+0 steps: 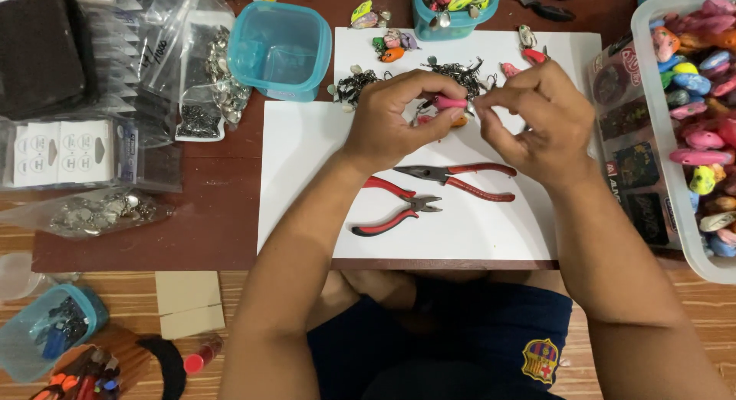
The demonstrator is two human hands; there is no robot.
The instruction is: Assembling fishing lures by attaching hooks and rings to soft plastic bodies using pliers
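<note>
Left hand (pixel 399 120) pinched shut on a small pink lure body (pixel 451 102), held just above the white paper sheet (pixel 299 162) near the middle of the bench (pixel 222 216). Right hand (pixel 540 112) at 3 o'clock of the lure, fingertips drawn together against its end; whether gripping some small fitting there, impossible to tell.

Directly at 6 o'clock of both hands, lying flat on the paper: long-nose pliers (pixel 460 176) with red handles, and just below them a second, shorter pair of pliers (pixel 395 208), jaws slightly parted.

At 12 o'clock, beyond the knuckles, dark tangles of small hooks (pixel 354 85) and a few painted lures (pixel 392 46). At 10 o'clock, an empty teal plastic tub (pixel 277 49). At 3 o'clock, a clear bin (pixel 682 177) heaped with coloured lure bodies. At 9 o'clock, plastic bags of metal hardware (pixel 100 210). At 7 o'clock, on the wooden floor, a small teal container (pixel 46 331).
</note>
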